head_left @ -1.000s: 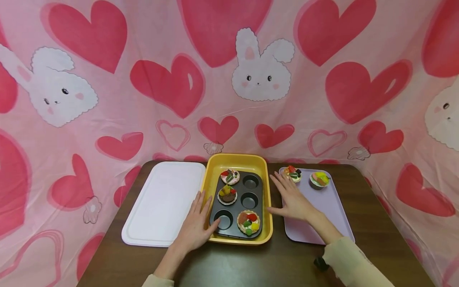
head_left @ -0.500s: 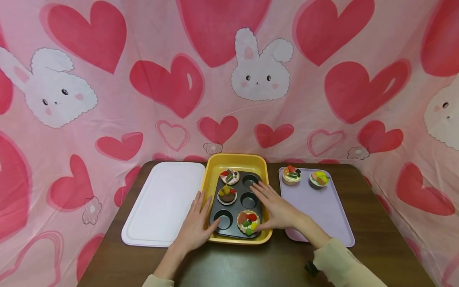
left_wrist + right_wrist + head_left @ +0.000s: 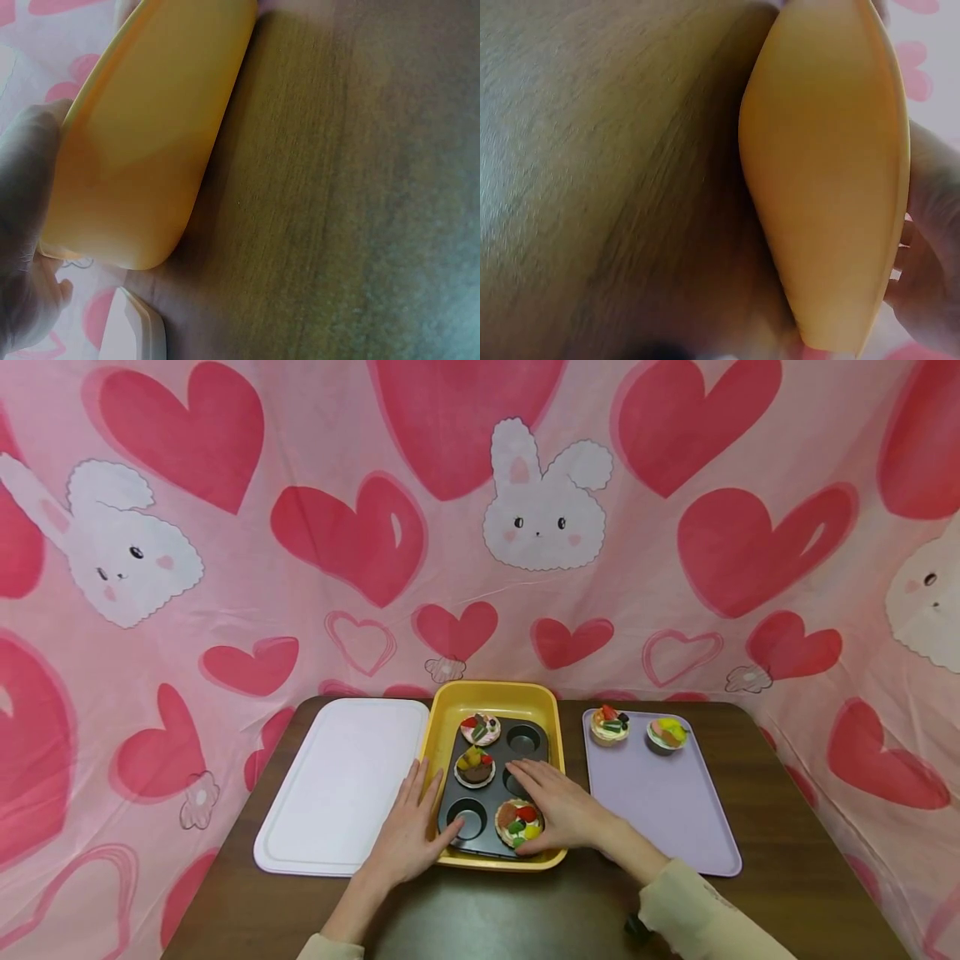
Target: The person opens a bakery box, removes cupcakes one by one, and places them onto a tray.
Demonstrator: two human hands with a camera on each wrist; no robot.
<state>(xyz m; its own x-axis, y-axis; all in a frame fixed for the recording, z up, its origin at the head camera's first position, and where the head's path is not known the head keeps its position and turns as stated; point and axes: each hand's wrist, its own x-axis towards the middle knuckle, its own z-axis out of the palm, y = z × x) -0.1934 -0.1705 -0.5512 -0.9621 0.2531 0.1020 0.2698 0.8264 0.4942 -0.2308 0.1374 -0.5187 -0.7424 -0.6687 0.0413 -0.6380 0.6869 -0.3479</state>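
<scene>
In the head view, a black muffin tin point(image 3: 486, 806) lies inside a yellow basin point(image 3: 498, 688). My left hand point(image 3: 407, 839) rests at the basin's front left rim, fingers extended and thumb over the tin. Over the right rim reaches my right hand point(image 3: 564, 808), its fingers behind and its thumb in front of a fruit-topped tart point(image 3: 519, 827) in the front right cup. A firm grip on it is not visible. Two cupcakes fill the left column: a chocolate cupcake point(image 3: 476, 768) and a pink cupcake point(image 3: 480, 731). Both wrist views mostly show the basin's outer wall point(image 3: 150, 142).
To the left lies a white cutting board point(image 3: 352, 785). On the right, a lilac tray point(image 3: 663, 814) carries a strawberry-topped cupcake point(image 3: 610, 728) and a yellow-topped cupcake point(image 3: 667, 737) near its back edge. A pink heart-print cloth point(image 3: 322, 585) hangs behind the brown table point(image 3: 420, 918).
My right hand has moved left from beside the lilac tray, over the basin's rim, to the fruit tart, its fingers and thumb drawing closer together. My left hand has stayed put.
</scene>
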